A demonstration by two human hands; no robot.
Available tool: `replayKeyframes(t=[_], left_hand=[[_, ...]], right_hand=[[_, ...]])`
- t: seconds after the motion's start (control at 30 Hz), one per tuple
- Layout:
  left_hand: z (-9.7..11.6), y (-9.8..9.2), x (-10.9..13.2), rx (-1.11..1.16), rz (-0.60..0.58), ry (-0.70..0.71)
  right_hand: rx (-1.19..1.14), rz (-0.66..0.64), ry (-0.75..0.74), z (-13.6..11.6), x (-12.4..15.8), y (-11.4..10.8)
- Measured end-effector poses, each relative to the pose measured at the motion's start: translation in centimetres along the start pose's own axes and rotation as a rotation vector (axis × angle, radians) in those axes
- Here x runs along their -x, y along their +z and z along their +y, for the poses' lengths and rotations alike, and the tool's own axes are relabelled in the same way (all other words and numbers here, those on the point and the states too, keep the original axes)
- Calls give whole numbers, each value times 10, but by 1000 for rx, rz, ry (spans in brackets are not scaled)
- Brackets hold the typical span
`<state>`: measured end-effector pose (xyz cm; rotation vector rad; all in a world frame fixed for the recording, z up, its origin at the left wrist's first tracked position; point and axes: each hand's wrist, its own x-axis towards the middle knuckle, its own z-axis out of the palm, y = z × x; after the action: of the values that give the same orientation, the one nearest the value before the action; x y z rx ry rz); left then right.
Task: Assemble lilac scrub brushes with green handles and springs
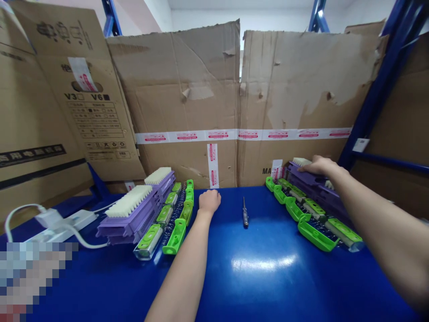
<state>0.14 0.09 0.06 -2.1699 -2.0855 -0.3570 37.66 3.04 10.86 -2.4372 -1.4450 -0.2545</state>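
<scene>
My left hand (pixel 210 201) rests on the blue table as a closed fist, knuckles away from me, with nothing showing in it. Just left of it stands a row of bright green shell pieces (pixel 175 237) beside small green-topped clear units (pixel 149 239) and dark coiled springs. My right hand (pixel 320 165) reaches to the far right, its fingers over the far end of a purple block with cream bristles (pixel 303 179); the undersides of the fingers are hidden. Next to that block run similar green-topped units (pixel 314 207) and green shells (pixel 317 235). Between both hands lies a screwdriver (pixel 246 217).
Left of the green parts are purple blocks with cream bristle tops (pixel 134 219). A white power strip (pixel 78 221) with a plugged-in charger (pixel 51 218) sits at the left. Cardboard sheets (pixel 181 107) wall off the back, and a blue rack post (pixel 378 80) rises at right.
</scene>
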Motion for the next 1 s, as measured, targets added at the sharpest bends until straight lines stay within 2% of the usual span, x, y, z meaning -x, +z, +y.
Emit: replayKeyframes(t=[0.03,0.07,0.2,0.33,0.6,0.7,0.83,1.0], left_hand=[[0,0,0,-1,2,0],[0,1,-1,-2,4,2],[-1,1,-1,-5,14,7],[-1,2,-1,-7,15,8],[-2,4,-3,-4,17,6],[-2,3,-3,-2,7,7],[-2,3,-3,-10,16,11],[1,1,-1,14,65,-11]], right_hand=[[-24,-73,32,-7,6,-6],[-35,-81,40,-15,12,-12],[-19,-53,4,-45,34,-34],[-33,-61,-16,-54,42,-42],[-41,-60,-51,-37,41,-38],[-30,-29,-105,-39,48,-37],[-22,-1,-280,-62,75,-30],[-94,-58,-469,-120,122,-7]])
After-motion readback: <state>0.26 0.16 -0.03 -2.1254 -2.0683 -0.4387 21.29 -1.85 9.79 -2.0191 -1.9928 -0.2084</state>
